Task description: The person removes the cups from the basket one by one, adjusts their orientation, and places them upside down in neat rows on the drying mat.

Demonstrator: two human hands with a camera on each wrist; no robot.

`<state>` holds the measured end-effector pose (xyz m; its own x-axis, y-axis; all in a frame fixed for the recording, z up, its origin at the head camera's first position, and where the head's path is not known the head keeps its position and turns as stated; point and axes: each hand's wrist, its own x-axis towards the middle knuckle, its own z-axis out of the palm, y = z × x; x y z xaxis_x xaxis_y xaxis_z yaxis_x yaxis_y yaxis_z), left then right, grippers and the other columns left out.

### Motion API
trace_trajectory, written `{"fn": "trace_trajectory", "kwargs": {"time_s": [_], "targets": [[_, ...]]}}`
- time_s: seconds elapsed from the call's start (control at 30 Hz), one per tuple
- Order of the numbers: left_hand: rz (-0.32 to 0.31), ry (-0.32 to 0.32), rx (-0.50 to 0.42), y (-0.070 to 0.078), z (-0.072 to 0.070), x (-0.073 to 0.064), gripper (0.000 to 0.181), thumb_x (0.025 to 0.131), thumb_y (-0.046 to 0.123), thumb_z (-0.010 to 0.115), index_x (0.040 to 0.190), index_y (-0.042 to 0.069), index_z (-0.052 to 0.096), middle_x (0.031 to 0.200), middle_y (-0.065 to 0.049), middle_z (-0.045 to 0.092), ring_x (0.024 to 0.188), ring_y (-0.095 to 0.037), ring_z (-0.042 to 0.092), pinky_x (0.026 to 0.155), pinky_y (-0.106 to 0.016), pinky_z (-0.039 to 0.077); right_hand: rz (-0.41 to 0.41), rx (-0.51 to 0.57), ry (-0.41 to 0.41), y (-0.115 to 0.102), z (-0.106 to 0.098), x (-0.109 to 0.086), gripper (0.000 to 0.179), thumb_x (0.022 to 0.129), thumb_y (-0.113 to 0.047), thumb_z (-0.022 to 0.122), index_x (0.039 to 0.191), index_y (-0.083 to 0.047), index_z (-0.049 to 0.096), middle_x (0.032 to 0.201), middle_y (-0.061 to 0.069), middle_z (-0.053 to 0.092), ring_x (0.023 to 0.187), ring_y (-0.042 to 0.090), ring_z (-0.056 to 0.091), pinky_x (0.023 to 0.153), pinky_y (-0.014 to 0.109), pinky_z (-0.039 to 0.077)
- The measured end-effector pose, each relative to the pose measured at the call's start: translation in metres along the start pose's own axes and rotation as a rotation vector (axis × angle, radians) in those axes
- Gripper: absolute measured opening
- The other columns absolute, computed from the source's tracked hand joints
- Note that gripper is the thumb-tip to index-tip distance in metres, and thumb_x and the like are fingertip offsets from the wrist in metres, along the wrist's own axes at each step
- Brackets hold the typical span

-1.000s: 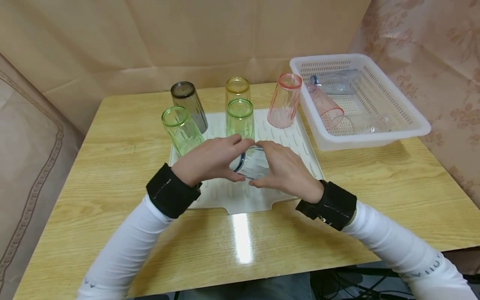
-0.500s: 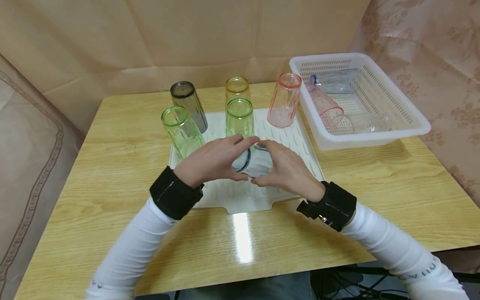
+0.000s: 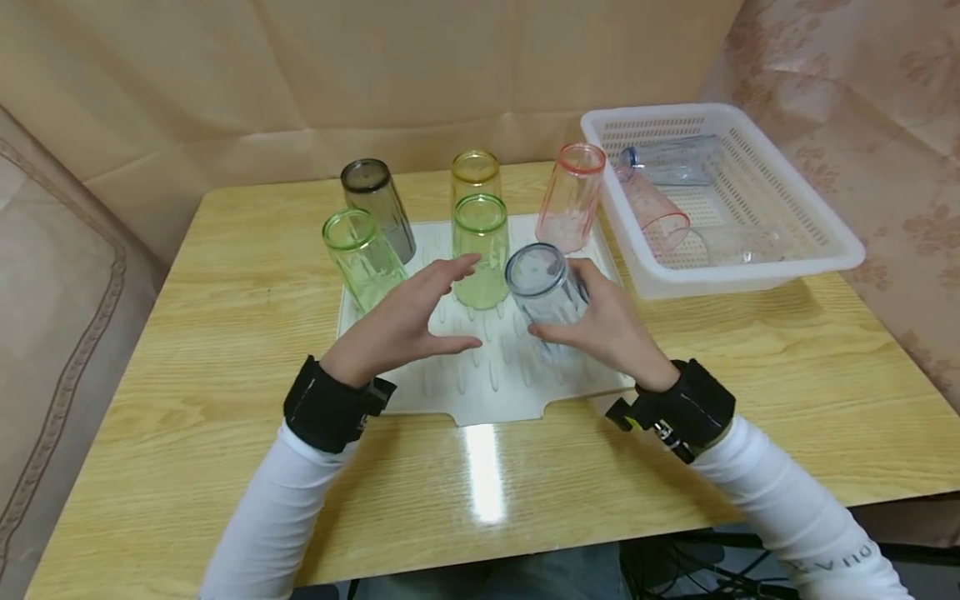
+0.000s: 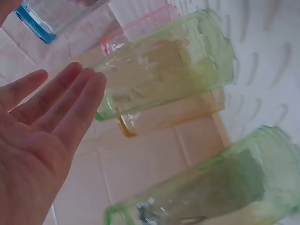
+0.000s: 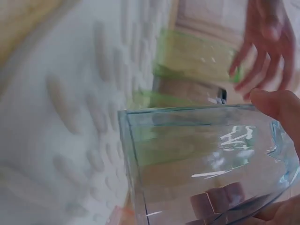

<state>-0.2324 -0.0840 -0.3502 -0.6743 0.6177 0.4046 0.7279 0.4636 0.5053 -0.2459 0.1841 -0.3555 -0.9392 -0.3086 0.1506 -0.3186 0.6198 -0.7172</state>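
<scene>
My right hand (image 3: pixel 611 325) grips a pale blue glass (image 3: pixel 543 283) turned base up over the front right of a white draining tray (image 3: pixel 480 400). In the right wrist view the glass's wide rim faces the tray; whether it touches cannot be told. My left hand (image 3: pixel 405 321) holds nothing, its fingers and thumb spread apart. It is nearest to two upside-down green glasses, one at the middle (image 3: pixel 480 250) and one at the left (image 3: pixel 363 258). Behind them stand a dark grey glass (image 3: pixel 378 208), a yellow glass (image 3: pixel 474 171) and a pink glass (image 3: pixel 570 200), also base up.
A white perforated plastic basket (image 3: pixel 750 282) stands right of the tray. In it lie a blue glass (image 3: pixel 675 161), a pink glass (image 3: pixel 652 212) and a clear glass (image 3: pixel 738 246). The wooden table (image 3: pixel 225 333) ends at a cloth backdrop (image 3: pixel 300 83).
Both hands were round the blue glass, which lay on its side between them. My left hand has let go and moved left; my right has turned the glass base up and moved it right.
</scene>
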Motion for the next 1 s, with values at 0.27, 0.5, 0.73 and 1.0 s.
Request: {"fn": "trace_trajectory", "kwargs": {"time_s": [0.27,0.5,0.73,1.0], "targets": [[-0.009,0.070,-0.053,-0.012,0.005,-0.027,0.070,0.077,0.014,0.083,0.134,-0.005,0.047,0.130,-0.018,0.054,0.119,-0.029,0.051,0.095,-0.039,0.045,0.033,0.092,0.181,0.008,-0.014,0.019,0.081,0.072,-0.017,0.085,0.135,0.005,0.039,0.131,0.019,0.050,0.121,0.031,0.046,0.102,0.048,0.034],[-0.071,0.097,-0.146,-0.019,0.014,-0.047,0.059,0.079,0.012,0.081,0.129,0.001,0.054,0.126,-0.010,0.057,0.118,-0.023,0.051,0.095,-0.040,0.044,0.107,0.210,0.235,0.019,-0.010,0.039,0.081,0.077,-0.021,0.082,0.139,-0.001,0.034,0.138,0.014,0.047,0.125,0.026,0.044,0.104,0.042,0.034],[-0.078,0.100,-0.176,-0.023,0.019,-0.051,0.056,0.079,0.012,0.081,0.128,0.002,0.055,0.125,-0.008,0.058,0.116,-0.025,0.053,0.095,-0.041,0.045,0.147,0.236,0.274,0.033,0.000,0.054,0.080,0.077,-0.021,0.081,0.139,-0.001,0.034,0.137,0.015,0.046,0.125,0.026,0.043,0.104,0.041,0.034],[-0.062,0.103,-0.161,-0.025,0.018,-0.053,0.056,0.079,0.011,0.081,0.127,0.001,0.055,0.123,-0.008,0.059,0.115,-0.026,0.054,0.095,-0.037,0.044,0.154,0.222,0.321,0.042,0.004,0.060,0.081,0.079,-0.022,0.079,0.142,0.000,0.032,0.140,0.016,0.044,0.130,0.024,0.040,0.107,0.037,0.031]]}}
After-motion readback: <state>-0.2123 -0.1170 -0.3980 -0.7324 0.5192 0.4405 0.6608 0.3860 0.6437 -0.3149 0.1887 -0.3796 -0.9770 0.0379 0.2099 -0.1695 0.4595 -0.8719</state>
